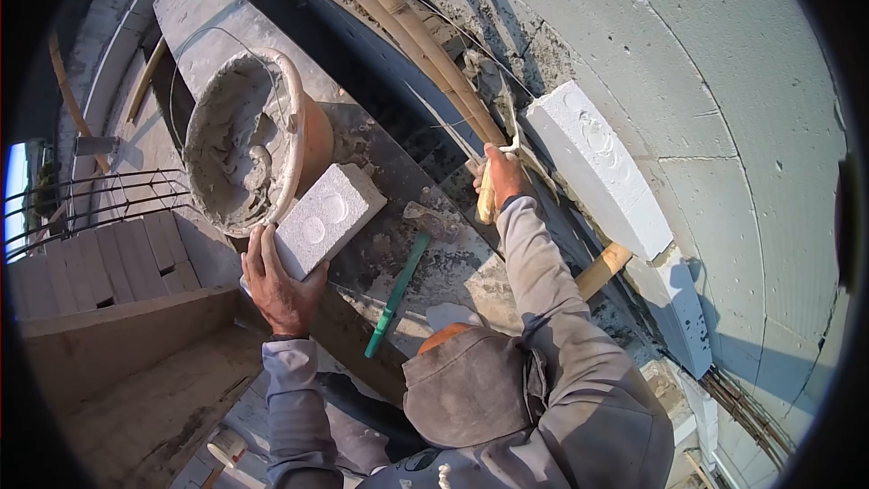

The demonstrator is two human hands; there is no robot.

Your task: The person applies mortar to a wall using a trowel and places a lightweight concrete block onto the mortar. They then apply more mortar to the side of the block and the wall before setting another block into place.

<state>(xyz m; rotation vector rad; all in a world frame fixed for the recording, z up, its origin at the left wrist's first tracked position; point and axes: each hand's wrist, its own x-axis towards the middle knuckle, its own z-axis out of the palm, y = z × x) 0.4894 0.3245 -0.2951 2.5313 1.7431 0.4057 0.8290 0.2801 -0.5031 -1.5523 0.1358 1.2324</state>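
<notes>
My left hand (282, 285) grips the lower end of a pale brick (329, 219) that has two round dimples on its face. The brick is tilted beside a mortar bucket (301, 127), overlapping its rim in view. Wet grey mortar (249, 149) lines the bucket. My right hand (501, 177) is closed round the wooden handle of a trowel (487, 199). Its blade points toward the wall's edge and is partly hidden. Just right of that hand, a white block (602, 167) with round dimples lies along the block wall (715, 100).
A green strip (398, 294) lies on the mortar-spattered board (453, 267). Bamboo poles (412, 32) run beside a dark gap (380, 81). Stacked grey bricks (118, 258) and rebar (100, 190) are at left. A grey cloth cap (475, 385) fills the lower middle.
</notes>
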